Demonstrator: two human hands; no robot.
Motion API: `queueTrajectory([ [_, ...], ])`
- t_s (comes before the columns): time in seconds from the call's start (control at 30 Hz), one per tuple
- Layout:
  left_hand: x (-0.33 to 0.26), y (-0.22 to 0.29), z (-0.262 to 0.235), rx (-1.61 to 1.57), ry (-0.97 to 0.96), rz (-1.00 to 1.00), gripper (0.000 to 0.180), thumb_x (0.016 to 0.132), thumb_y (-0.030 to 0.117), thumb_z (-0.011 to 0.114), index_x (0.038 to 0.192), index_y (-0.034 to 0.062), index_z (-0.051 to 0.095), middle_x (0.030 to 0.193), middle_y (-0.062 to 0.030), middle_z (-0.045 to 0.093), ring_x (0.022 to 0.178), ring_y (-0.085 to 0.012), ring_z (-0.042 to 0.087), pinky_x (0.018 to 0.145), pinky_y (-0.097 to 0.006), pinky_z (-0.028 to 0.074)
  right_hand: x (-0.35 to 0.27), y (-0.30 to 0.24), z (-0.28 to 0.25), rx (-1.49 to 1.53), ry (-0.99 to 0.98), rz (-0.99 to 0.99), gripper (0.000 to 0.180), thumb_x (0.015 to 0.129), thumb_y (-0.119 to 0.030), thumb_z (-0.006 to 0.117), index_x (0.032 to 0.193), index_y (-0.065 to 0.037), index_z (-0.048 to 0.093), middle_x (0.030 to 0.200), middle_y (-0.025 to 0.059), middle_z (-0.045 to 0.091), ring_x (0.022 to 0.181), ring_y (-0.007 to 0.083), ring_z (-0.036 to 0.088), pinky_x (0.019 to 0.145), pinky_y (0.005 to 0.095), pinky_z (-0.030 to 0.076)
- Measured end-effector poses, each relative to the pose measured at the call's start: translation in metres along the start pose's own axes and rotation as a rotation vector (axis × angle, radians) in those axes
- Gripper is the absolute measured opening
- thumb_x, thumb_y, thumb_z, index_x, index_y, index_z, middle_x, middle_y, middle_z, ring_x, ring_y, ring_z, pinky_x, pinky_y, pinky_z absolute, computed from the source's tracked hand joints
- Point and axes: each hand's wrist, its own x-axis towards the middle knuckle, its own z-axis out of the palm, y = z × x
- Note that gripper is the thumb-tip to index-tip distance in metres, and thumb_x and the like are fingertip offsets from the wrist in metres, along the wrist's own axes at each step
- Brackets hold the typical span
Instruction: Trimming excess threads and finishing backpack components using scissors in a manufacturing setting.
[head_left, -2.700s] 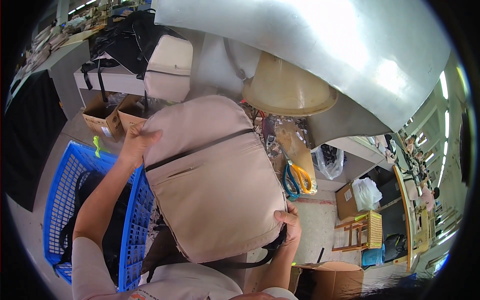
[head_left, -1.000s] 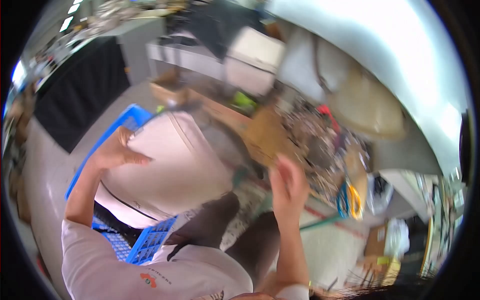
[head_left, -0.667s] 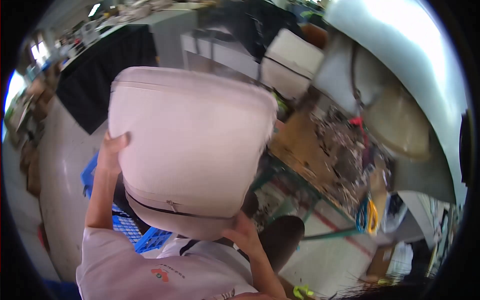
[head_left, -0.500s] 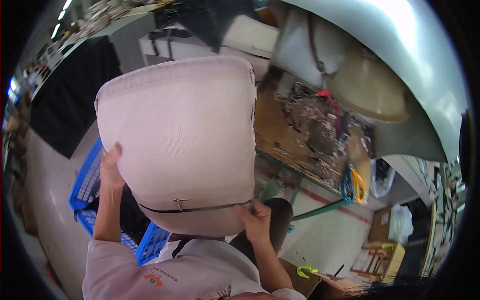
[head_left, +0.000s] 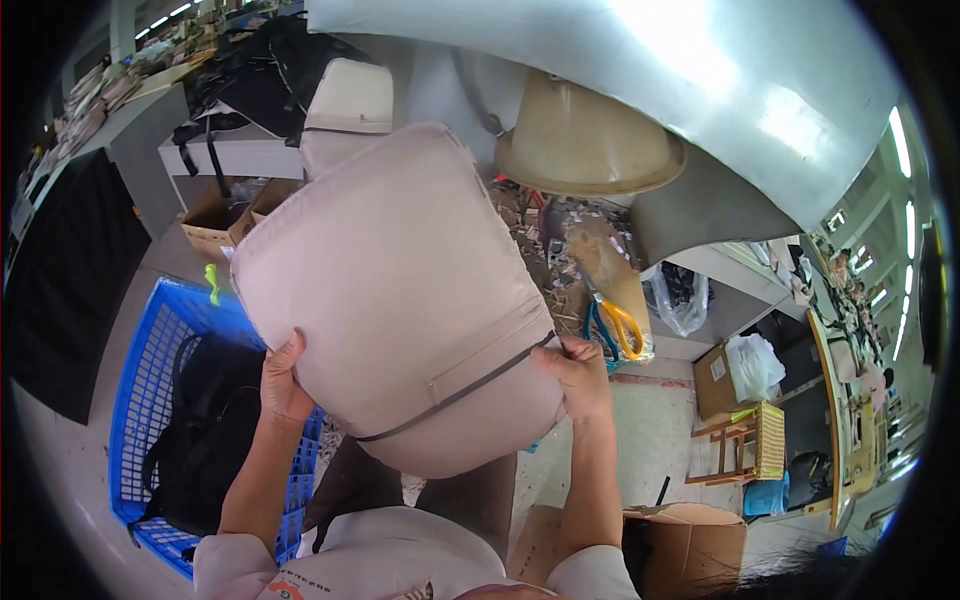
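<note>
A large pale pink-beige bag panel (head_left: 380, 260) with rounded corners and raw edges is held up in front of my body, tilted so its right side sits higher. A dark strip (head_left: 450, 398) crosses its lower part, with a narrow seamed band just above it. My left hand (head_left: 287, 380) grips the panel's lower left edge, thumb on the front and fingers behind. My right hand (head_left: 580, 378) pinches the right edge at the end of the dark strip. Fingers behind the panel are partly hidden.
A blue plastic basket (head_left: 140, 400) with black bags (head_left: 205, 430) stands at my left. Yellow- and blue-handled scissors (head_left: 622, 325) lie on the scrap-strewn bench beyond the panel. A metal machine housing (head_left: 640, 80) overhangs it. Cardboard box (head_left: 700, 550) and wooden stool (head_left: 755, 445) are at right.
The panel has tilted and its face looks different: the metal zipper pull seen before no longer shows. My right hand is higher on the right edge. The view has shifted, showing more basket.
</note>
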Motion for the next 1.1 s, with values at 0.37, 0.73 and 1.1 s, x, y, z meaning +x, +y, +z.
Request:
queueTrajectory([
  [0.37, 0.019, -0.015, -0.001, -0.114, 0.036, -0.041, 0.045, 0.075, 0.014, 0.063, 0.114, 0.0009, 0.046, 0.11, -0.0095, 0.053, 0.1, -0.0232, 0.051, 0.089, -0.036, 0.04, 0.009, -0.011, -0.007, 0.167, -0.096, 0.136, 0.018, 0.069, -0.004, 0.067, 0.086, -0.001, 0.061, 0.076, 0.0021, 0.062, 0.063, 0.0076, 0.055, 0.059, 0.0202, 0.044],
  [0.73, 0.028, -0.019, 0.001, -0.167, 0.034, -0.037, 0.045, 0.077, 0.016, 0.061, 0.116, 0.0003, 0.044, 0.113, -0.0103, 0.052, 0.103, -0.0243, 0.049, 0.091, -0.038, 0.038, 0.033, -0.016, 0.003, 0.132, 0.029, 0.032, 0.013, 0.069, -0.003, 0.066, 0.082, -0.002, 0.062, 0.069, 0.001, 0.061, 0.057, 0.0058, 0.054, 0.054, 0.0197, 0.043],
  [1.1, 0.032, -0.025, 0.0, -0.171, 0.07, -0.065, 0.044, 0.078, 0.018, 0.06, 0.116, 0.0008, 0.045, 0.111, -0.0113, 0.053, 0.102, -0.0249, 0.05, 0.091, -0.038, 0.039, 0.039, -0.014, -0.005, 0.12, 0.04, 0.038, 0.02, 0.068, -0.003, 0.067, 0.086, 0.0, 0.061, 0.074, 0.003, 0.062, 0.061, 0.0074, 0.056, 0.058, 0.0206, 0.045],
])
